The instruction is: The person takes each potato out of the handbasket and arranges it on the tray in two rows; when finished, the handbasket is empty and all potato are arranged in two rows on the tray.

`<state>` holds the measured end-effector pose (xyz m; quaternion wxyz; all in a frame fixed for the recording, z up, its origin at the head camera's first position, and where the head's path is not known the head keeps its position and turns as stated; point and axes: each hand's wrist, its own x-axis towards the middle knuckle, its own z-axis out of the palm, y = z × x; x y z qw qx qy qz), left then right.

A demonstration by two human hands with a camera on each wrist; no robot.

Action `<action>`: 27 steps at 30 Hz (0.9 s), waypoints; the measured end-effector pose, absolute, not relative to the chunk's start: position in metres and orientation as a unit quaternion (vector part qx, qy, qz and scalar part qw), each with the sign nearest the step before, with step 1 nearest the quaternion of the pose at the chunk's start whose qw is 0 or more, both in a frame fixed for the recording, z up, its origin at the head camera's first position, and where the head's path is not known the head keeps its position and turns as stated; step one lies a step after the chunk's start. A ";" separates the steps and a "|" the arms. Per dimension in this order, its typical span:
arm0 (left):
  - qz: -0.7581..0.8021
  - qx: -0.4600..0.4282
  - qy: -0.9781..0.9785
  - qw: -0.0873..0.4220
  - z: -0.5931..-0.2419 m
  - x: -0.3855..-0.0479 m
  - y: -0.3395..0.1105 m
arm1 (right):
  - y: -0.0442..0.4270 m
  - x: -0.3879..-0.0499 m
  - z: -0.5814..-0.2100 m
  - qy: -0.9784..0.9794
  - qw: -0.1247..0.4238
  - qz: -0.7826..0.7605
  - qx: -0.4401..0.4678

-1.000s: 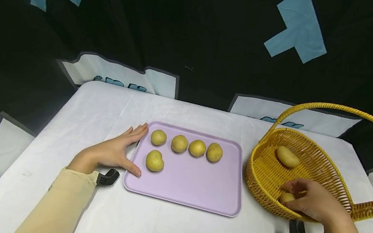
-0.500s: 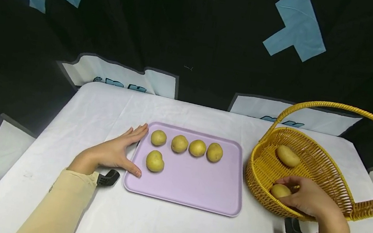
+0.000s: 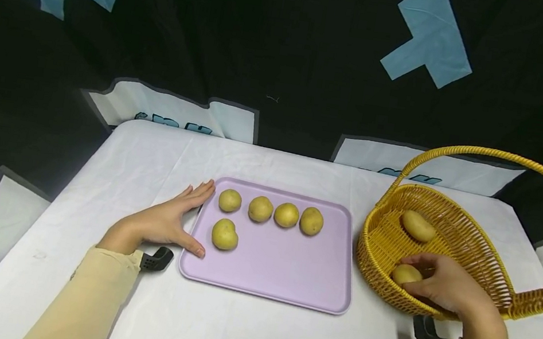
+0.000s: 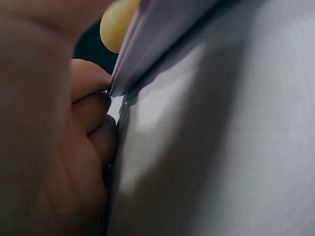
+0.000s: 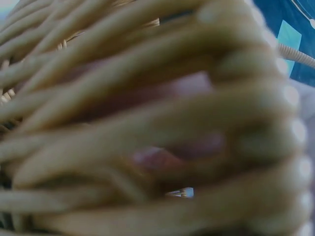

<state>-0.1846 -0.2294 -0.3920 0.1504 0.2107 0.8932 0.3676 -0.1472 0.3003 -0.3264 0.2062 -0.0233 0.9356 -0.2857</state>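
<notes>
In the head view, my left hand (image 3: 159, 223) rests at the left edge of a lilac tray (image 3: 282, 275), fingers spread and thumb over the rim. The left wrist view shows the fingers (image 4: 91, 81) against the tray's edge. Several potatoes lie on the tray: a row along its far side, including the rightmost potato (image 3: 312, 221), and one potato (image 3: 225, 234) nearer me at the left. Inside a yellow wicker basket (image 3: 479, 251), my right hand (image 3: 448, 284) holds a potato (image 3: 405, 274) near the front wall. Another potato (image 3: 418, 226) lies farther back in the basket.
The basket's tall arched handle (image 3: 482, 153) rises over its right part. In the right wrist view, the blurred basket wall (image 5: 147, 123) covers most of the hand. A white cloth (image 3: 248, 334) covers the table, with a dark curtain (image 3: 268, 47) behind.
My right hand has shifted slightly left inside the basket with the potato, which shows more now. The left hand, the tray and its potatoes stay as they were.
</notes>
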 end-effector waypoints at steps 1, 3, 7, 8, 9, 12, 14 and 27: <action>0.368 0.211 0.893 0.151 -0.392 -0.185 -0.230 | 0.300 -0.148 -0.326 0.936 0.206 -0.286 -0.020; 0.368 0.211 0.893 0.150 -0.392 -0.184 -0.230 | 0.299 -0.149 -0.325 0.935 0.204 -0.289 -0.008; 0.369 0.209 0.893 0.150 -0.392 -0.184 -0.231 | 0.296 -0.149 -0.323 0.937 0.186 -0.294 0.009; 0.368 0.208 0.893 0.151 -0.391 -0.184 -0.232 | 0.295 -0.149 -0.322 0.939 0.178 -0.295 0.011; 0.368 0.207 0.894 0.151 -0.391 -0.184 -0.232 | 0.295 -0.149 -0.322 0.940 0.169 -0.295 0.013; 0.368 0.205 0.894 0.152 -0.392 -0.184 -0.231 | 0.293 -0.147 -0.318 0.943 0.143 -0.300 0.015; 0.367 0.208 0.894 0.151 -0.392 -0.185 -0.231 | 0.291 -0.146 -0.316 0.943 0.132 -0.304 0.022; 0.374 0.212 0.890 0.152 -0.393 -0.185 -0.229 | 0.269 -0.136 -0.299 0.943 0.049 -0.330 0.003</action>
